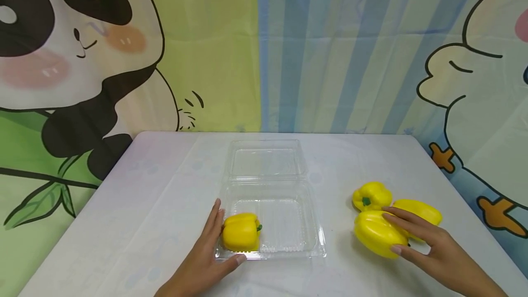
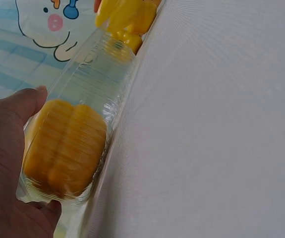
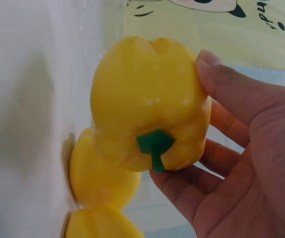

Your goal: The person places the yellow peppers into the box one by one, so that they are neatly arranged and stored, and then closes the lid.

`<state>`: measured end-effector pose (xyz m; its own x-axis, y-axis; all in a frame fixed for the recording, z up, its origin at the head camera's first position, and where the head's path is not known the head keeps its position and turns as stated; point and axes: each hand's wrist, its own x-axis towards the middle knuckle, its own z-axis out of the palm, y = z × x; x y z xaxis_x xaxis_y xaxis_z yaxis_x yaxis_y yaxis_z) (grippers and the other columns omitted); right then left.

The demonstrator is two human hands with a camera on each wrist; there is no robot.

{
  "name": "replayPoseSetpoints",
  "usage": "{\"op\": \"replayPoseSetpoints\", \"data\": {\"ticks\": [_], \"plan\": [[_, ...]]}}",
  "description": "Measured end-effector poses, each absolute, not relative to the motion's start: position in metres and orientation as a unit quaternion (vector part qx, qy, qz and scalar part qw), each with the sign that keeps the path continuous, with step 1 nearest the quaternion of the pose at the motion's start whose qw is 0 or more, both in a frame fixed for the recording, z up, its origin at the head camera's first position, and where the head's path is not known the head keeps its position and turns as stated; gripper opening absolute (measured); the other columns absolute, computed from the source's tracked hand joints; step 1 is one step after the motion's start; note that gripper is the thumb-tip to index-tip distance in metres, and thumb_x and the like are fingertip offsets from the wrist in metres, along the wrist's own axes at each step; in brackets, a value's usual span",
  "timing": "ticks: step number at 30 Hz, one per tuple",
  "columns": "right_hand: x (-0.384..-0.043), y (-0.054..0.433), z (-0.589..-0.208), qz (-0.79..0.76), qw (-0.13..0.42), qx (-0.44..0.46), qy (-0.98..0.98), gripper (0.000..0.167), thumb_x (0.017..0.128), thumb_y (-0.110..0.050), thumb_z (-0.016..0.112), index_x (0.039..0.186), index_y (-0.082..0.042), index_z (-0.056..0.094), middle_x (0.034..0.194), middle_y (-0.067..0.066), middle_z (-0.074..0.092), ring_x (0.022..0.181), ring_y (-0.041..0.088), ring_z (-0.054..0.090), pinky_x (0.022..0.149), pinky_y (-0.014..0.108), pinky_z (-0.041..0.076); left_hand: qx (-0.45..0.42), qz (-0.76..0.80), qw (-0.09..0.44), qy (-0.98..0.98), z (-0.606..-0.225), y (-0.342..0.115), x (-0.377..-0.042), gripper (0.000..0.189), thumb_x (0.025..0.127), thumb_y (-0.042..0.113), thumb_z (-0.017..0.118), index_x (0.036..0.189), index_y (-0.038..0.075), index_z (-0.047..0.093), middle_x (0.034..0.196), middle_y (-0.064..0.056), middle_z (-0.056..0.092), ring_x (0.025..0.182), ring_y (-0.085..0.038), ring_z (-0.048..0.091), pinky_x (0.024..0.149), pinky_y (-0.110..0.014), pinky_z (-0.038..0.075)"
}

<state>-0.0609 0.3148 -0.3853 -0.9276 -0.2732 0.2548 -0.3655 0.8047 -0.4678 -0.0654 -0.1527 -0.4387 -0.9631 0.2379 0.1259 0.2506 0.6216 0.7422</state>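
Observation:
My right hand grips a yellow bell pepper, its thumb on the near side and fingers across the top. In the right wrist view this bell pepper shows its green stem, and it is raised off the table. Straight fingers of my left hand lie along the left side of a clear plastic clamshell container, with the thumb at its front rim. Inside, at the left end, sits another yellow bell pepper, seen through the container wall in the left wrist view.
Two more yellow bell peppers, one behind and one to the right, lie by my right hand. The container's lid is folded back, flat on the white-covered table. A cartoon-printed curtain hangs behind the table.

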Motion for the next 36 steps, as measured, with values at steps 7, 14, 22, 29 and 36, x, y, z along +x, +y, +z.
{"op": "replayPoseSetpoints", "data": {"ticks": [7,14,22,29,36], "plan": [[-0.06,0.302,-0.382,0.289,0.105,0.202,-0.93,0.063,0.076,-0.016,0.083,0.134,-0.023,0.061,0.137,-0.008,0.051,0.123,-0.015,0.031,0.087,0.0,0.033,-0.14,-0.421,0.008,-0.896,-0.438,-0.153,-0.066,0.109,0.079,0.054,0.076,0.154,0.0,0.017,0.163,0.008,-0.005,0.145,-0.024,0.015,0.107,-0.049,0.026],[-0.065,0.293,-0.374,0.284,0.127,0.233,-0.921,0.064,0.075,-0.013,0.084,0.134,-0.022,0.06,0.138,-0.005,0.053,0.124,-0.012,0.034,0.091,0.002,0.031,-0.134,-0.419,0.001,-0.898,-0.439,-0.153,-0.068,0.11,0.078,0.055,0.076,0.154,0.001,0.017,0.163,0.009,-0.005,0.145,-0.024,0.015,0.107,-0.049,0.026],[-0.071,0.285,-0.365,0.292,0.133,0.278,-0.905,0.069,0.072,-0.007,0.085,0.136,-0.016,0.059,0.139,0.001,0.053,0.123,-0.006,0.041,0.093,0.004,0.034,-0.138,-0.422,0.001,-0.896,-0.438,-0.153,-0.067,0.109,0.079,0.053,0.075,0.154,0.0,0.017,0.163,0.007,-0.005,0.145,-0.025,0.016,0.107,-0.05,0.026],[-0.076,0.278,-0.36,0.288,0.132,0.294,-0.902,0.069,0.073,-0.007,0.084,0.136,-0.017,0.058,0.141,0.001,0.052,0.129,-0.005,0.037,0.096,0.006,0.033,-0.144,-0.417,0.007,-0.897,-0.438,-0.153,-0.067,0.108,0.079,0.053,0.075,0.154,0.0,0.018,0.163,0.007,-0.005,0.145,-0.025,0.016,0.106,-0.049,0.027],[-0.084,0.271,-0.358,0.296,0.12,0.322,-0.891,0.069,0.075,-0.005,0.083,0.138,-0.015,0.056,0.142,0.003,0.05,0.131,0.001,0.039,0.096,0.01,0.037,-0.147,-0.419,0.009,-0.896,-0.437,-0.154,-0.066,0.108,0.08,0.052,0.076,0.153,-0.001,0.018,0.163,0.008,-0.006,0.145,-0.026,0.017,0.106,-0.049,0.027]]}}
